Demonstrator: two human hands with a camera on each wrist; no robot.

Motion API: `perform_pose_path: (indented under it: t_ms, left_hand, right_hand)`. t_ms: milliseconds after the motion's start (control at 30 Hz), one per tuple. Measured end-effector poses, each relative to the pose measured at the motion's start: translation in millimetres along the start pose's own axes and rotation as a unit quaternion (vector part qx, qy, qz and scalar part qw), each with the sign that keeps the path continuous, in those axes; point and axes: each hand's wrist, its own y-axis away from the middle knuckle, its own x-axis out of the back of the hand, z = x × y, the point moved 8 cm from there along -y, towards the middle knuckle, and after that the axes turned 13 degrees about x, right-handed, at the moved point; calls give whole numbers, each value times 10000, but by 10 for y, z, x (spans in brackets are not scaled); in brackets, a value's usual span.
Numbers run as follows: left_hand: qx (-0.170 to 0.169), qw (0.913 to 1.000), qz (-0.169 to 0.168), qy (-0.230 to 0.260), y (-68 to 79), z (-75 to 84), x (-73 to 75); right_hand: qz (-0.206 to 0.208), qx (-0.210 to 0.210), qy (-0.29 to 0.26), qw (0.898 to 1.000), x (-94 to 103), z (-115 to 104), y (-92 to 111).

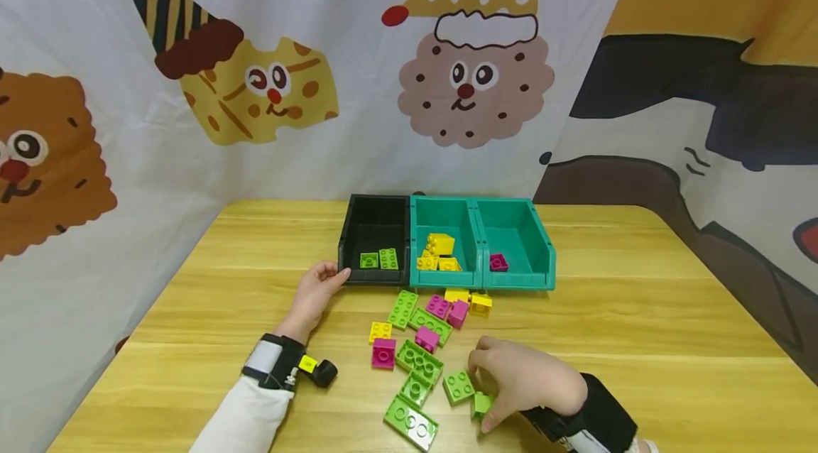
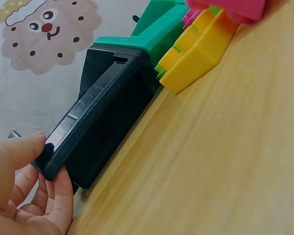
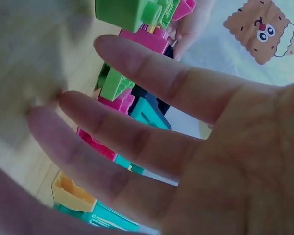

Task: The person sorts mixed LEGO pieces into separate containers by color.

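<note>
My left hand [image 1: 314, 300] pinches the front left corner of the black bin [image 1: 375, 215]; in the left wrist view the thumb lies on its rim and the fingers curl beneath. My right hand [image 1: 527, 373] reaches over the table with fingers spread and slightly bent, arched around a small green building block [image 1: 481, 406]. Beside that block lies a square green block [image 1: 457, 388], close to the fingertips. The right wrist view shows the fingers extended, with a green block [image 3: 120, 14] past the index fingertip and nothing gripped between them.
Two teal bins [image 1: 517, 226] adjoin the black one, holding yellow blocks [image 1: 441, 243] and a magenta block [image 1: 498, 263]. Two green blocks [image 1: 388, 258] lie in the black bin. Loose green, magenta and yellow blocks [image 1: 419, 359] spread before the bins. A printed cloth [image 1: 371, 84] hangs behind the table.
</note>
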Motion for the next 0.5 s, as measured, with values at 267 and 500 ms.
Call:
perform_pose_path:
  t_ms: [267, 500]
  left_hand:
    - [-52, 10000, 1, -26, -41, -7, -1]
    - [-3, 10000, 12, -31, -40, -23, 4]
  right_hand:
    - [-180, -153, -164, 9996, -61, 22, -54]
    - [-273, -204, -65, 9994, -91, 41, -83]
